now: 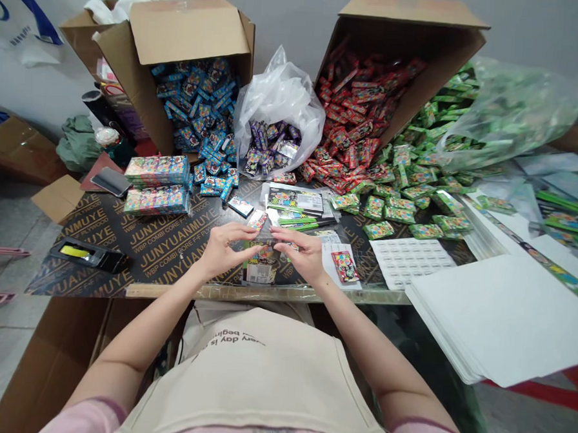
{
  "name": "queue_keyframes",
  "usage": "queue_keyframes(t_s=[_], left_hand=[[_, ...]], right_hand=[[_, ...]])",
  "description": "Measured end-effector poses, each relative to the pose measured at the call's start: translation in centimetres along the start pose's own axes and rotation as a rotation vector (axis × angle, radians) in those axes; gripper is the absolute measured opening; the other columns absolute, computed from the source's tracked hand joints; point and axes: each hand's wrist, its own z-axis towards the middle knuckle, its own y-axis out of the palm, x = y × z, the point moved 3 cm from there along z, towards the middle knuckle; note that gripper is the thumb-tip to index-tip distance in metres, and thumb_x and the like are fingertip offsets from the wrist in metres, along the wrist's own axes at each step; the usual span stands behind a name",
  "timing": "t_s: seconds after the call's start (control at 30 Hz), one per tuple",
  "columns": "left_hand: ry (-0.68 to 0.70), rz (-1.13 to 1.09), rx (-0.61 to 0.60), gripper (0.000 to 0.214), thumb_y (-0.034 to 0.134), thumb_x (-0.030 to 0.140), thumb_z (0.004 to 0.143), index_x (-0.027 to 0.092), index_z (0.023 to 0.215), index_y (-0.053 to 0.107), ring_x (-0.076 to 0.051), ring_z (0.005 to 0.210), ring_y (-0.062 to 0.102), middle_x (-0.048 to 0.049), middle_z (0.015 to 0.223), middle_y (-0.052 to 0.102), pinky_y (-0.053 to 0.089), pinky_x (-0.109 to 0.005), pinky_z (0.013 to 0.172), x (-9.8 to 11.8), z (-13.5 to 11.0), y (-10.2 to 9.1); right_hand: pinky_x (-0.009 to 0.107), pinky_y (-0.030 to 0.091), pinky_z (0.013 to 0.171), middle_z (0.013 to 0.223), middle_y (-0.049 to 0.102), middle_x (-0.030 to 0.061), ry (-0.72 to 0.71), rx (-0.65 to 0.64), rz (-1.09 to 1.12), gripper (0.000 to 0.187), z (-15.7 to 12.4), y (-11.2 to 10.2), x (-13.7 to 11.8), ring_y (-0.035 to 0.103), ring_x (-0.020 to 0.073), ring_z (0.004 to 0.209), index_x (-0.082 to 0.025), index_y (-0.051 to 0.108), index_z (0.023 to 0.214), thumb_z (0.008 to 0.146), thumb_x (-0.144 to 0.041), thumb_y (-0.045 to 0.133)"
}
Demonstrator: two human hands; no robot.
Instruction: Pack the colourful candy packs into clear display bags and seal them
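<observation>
In the head view a dark printed packet (261,270) with a white label patch stands at the table's front edge, between my two hands. My left hand (225,249) has thumb and fingers at its upper left side. The fingers of my right hand (302,253) are curled at its upper right side. Just beyond the fingertips lies a small colourful box (258,219), and near it a blue box (240,205). A small red box (344,266) rests on white paper to the right of my right hand.
Cartons of blue boxes (198,98) and red boxes (367,111) flank a clear bag (283,100) of purple ones. Green boxes (406,203) spread rightward. Wrapped stacks (157,200) and a tape dispenser (88,256) stand left; white sheets (502,311) lie right.
</observation>
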Motion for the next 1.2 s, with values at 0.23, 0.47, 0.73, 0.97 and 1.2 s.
queue_keyframes(t_s=[0.23, 0.47, 0.73, 0.97, 1.2], left_hand=[[-0.158, -0.039, -0.067, 0.009, 0.076, 0.028, 0.07, 0.019, 0.075, 0.077, -0.02, 0.068, 0.07, -0.0062, 0.074, 0.076, 0.055, -0.03, 0.065, -0.9, 0.9, -0.2], [-0.074, 0.051, -0.101, 0.011, 0.069, 0.028, 0.077, 0.019, 0.076, 0.076, -0.019, 0.069, 0.07, -0.007, 0.076, 0.076, 0.056, -0.03, 0.066, -0.3, 0.9, -0.2], [0.284, 0.359, -0.183, 0.018, 0.054, 0.025, 0.088, 0.021, 0.084, 0.072, -0.019, 0.089, 0.068, -0.0093, 0.097, 0.075, 0.055, -0.033, 0.08, -0.5, -1.2, 0.4], [0.137, 0.311, -0.09, 0.019, 0.058, 0.029, 0.087, 0.021, 0.074, 0.069, -0.019, 0.087, 0.07, -0.0084, 0.094, 0.075, 0.055, -0.031, 0.08, 0.2, 0.0, -0.9], [-0.31, 0.208, 0.599, 0.015, 0.07, 0.033, 0.076, 0.018, 0.076, 0.07, -0.021, 0.075, 0.068, -0.0049, 0.08, 0.074, 0.055, -0.035, 0.076, -7.6, -4.8, -8.3]], right_hand=[[0.035, 0.056, 0.074, 0.084, 0.076, 0.0028, 0.007, -0.113, -0.128, 0.013, 0.6, -0.3, -1.5, 0.07, 0.0211, 0.075, -0.026, 0.078, 0.085, 0.079, -0.035, 0.07], [0.032, 0.054, 0.061, 0.072, 0.074, 0.003, 0.109, -0.169, -0.091, 0.02, 1.6, -0.5, -2.2, 0.065, 0.0184, 0.062, -0.022, 0.076, 0.077, 0.078, -0.041, 0.069], [0.044, 0.052, 0.096, 0.111, 0.073, 0.0032, -0.052, 0.0, -0.185, 0.016, -1.9, -0.9, 0.4, 0.068, 0.0255, 0.102, -0.03, 0.076, 0.093, 0.082, -0.036, 0.067], [0.042, 0.051, 0.095, 0.098, 0.075, 0.0023, -0.084, -0.001, -0.149, 0.017, 0.5, 1.7, -0.4, 0.069, 0.0243, 0.097, -0.03, 0.075, 0.094, 0.088, -0.035, 0.06], [0.05, 0.033, 0.111, 0.142, 0.051, 0.0134, -0.144, -0.375, -0.443, 0.05, 11.3, 5.8, 6.6, 0.045, 0.0298, 0.133, -0.018, 0.055, 0.131, 0.081, -0.02, 0.057]])
